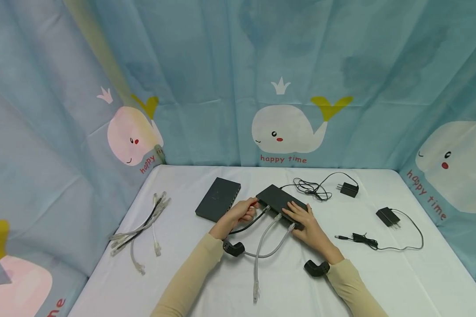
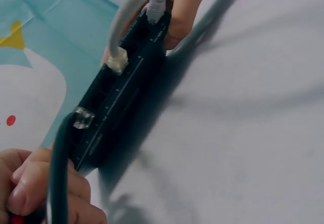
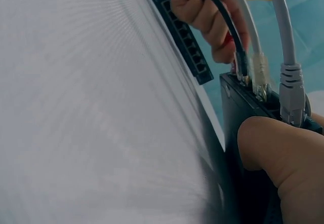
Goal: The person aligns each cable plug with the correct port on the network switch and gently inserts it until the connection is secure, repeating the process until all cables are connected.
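On the far left, a bunch of loose cords (image 1: 146, 223) lies on the white cloth (image 1: 198, 290). Next comes a spare box (image 1: 216, 200), flat on the cloth, near the left hand (image 1: 239, 212).

The left hand has its fingers curled in. They seem to pinch a small red thing (image 3: 228, 40) at the left corner of the main box (image 1: 275, 198). Most of it is hidden, so nobody can tell if it is a cord.

The main box is in the middle, between the two hands, and it looks tipped. Three cords are plugged into its near side: a black cord (image 1: 247, 226), then a middle cord (image 1: 260, 246), then a grey cord (image 1: 281, 245). The middle cord's far end lies loose on the cloth.

The right hand (image 1: 305, 226) grips the main box at its right end, fingers on top and thumb underneath.

Behind it, a thin wire (image 1: 309, 187) goes from the back of the box to a power plug (image 1: 349, 189). Far right, another power plug (image 1: 388, 216) lies with its own wire.

The step now looks like fitting plugs into the box. The next move seems to need a firm right hand and a straight, gentle push from the left.
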{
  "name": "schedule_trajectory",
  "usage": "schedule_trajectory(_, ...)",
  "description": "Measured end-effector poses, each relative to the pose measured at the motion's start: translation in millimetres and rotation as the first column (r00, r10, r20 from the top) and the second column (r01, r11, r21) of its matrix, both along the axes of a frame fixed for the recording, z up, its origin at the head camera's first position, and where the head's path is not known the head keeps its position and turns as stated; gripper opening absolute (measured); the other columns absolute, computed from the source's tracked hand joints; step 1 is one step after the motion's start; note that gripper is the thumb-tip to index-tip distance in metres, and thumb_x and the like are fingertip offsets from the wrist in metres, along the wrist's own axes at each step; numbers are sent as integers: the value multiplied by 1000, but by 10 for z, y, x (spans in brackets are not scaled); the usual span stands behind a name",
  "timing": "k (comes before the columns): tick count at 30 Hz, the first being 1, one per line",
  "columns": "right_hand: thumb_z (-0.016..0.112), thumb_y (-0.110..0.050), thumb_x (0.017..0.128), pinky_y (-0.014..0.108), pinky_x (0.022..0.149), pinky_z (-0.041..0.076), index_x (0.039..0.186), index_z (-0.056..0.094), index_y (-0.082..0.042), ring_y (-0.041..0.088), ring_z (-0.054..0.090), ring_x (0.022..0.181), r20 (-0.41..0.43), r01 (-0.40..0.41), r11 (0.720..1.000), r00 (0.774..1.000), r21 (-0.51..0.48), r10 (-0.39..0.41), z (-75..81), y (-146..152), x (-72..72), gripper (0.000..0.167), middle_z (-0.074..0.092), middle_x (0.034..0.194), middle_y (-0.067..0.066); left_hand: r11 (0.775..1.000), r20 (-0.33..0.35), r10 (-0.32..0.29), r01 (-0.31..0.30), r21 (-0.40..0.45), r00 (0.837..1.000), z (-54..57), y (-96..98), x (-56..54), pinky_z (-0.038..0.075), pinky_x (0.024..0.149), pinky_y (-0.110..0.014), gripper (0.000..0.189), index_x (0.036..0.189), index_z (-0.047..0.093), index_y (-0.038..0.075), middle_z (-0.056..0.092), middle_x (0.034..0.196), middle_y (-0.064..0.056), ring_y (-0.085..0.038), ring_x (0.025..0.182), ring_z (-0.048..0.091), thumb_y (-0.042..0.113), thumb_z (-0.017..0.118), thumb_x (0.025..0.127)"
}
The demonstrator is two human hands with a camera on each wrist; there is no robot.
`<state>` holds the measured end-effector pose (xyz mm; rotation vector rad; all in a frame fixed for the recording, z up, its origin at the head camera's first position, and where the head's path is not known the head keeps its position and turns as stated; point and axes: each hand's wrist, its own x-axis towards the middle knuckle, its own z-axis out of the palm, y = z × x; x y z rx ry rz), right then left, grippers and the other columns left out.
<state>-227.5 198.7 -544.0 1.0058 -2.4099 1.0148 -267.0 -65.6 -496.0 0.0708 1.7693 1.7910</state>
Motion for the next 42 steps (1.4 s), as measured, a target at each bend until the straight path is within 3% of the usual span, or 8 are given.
schedule_trajectory(3, 70, 10, 67, 71, 100, 6, 131, 53, -9, 45, 36, 128, -10, -7, 1000, 1000, -6, 7, 4, 0, -3, 69, 43, 137, 25, 1000, 11, 31, -31, -1, 999, -91, 14, -36, 15, 35, -20, 34, 89, 46, 5, 25, 48, 8, -4, 36, 13, 36, 37, 100)
schedule_trajectory(12, 68, 4, 71, 70, 101, 6, 132, 52, -10, 44, 34, 129, 15, -20, 1000, 1000, 4, 20, 23, 15, 0, 64, 41, 139, 24, 993, 25, 120, -120, 13, 992, -119, 112, -45, 18, 37, -20, 30, 80, 47, 8, 29, 50, 7, -5, 38, 17, 30, 39, 98)
schedule_trajectory(21, 68, 7, 68, 72, 99, 6, 130, 54, -7, 45, 34, 128, -7, -40, 999, 999, -12, 40, 7, 10, -11, 66, 43, 136, 26, 997, 18, 40, -39, -59, 999, -59, 50, -123, 17, 39, -20, 31, 87, 51, 3, 31, 51, 6, -6, 38, 17, 30, 39, 99)
schedule_trajectory(32, 69, 5, 69, 72, 99, 5, 129, 55, -6, 42, 35, 129, 15, -53, 998, 998, -36, 54, 13, 15, -8, 62, 44, 136, 25, 996, 81, 36, -42, 76, 996, -81, 58, -156, 23, 42, -18, 31, 86, 51, 3, 37, 57, 2, -5, 41, 26, 26, 38, 101)
schedule_trajectory(38, 69, 4, 70, 72, 99, 6, 129, 55, -7, 42, 36, 129, 18, -41, 999, 999, -33, 42, -11, 39, -19, 61, 44, 137, 24, 999, 25, 23, -24, 43, 999, -88, 85, -138, 24, 44, -18, 33, 92, 51, 4, 39, 59, 3, -4, 44, 29, 32, 37, 101)
schedule_trajectory(42, 70, 4, 68, 72, 99, 6, 129, 55, -9, 42, 36, 128, 17, -36, 999, 999, -24, 36, -22, 32, -23, 64, 44, 137, 23, 998, -59, -17, 13, -69, 998, -94, 71, -125, 27, 45, -19, 38, 99, 54, 2, 40, 56, 3, -6, 44, 32, 34, 35, 101)
